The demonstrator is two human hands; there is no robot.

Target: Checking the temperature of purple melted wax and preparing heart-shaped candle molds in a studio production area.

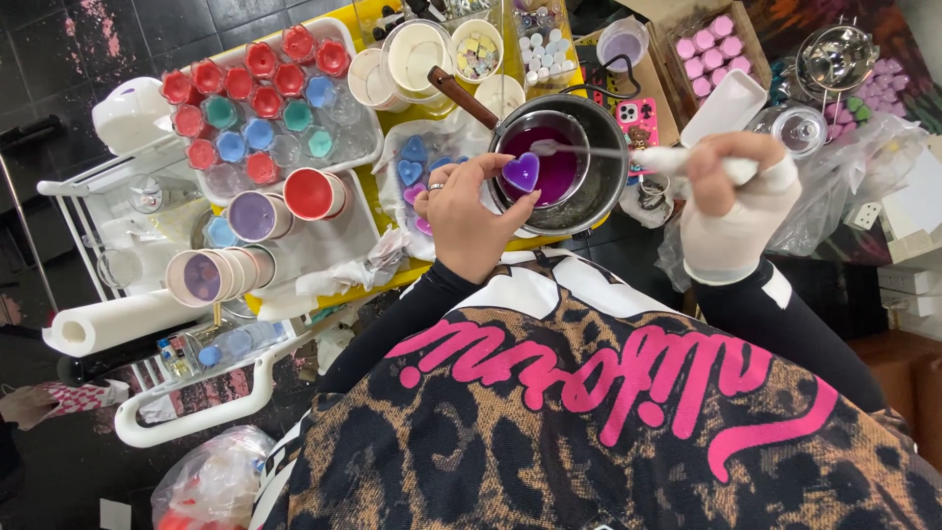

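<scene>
Several blue hearts point(410, 162) already lay on the bench left of the pot point(606, 182), while the left hand point(469, 211) pinched a purple heart point(521, 171) over purple wax and the right hand point(731, 201) gripped a spoon point(589, 151), cups point(294, 145) unfilled.

- We see a purple heart-shaped mould point(521, 172) held level just above the pot.
- We see a white spoon point(628, 154) lying across the metal pot point(601, 186), which holds purple liquid.
</scene>
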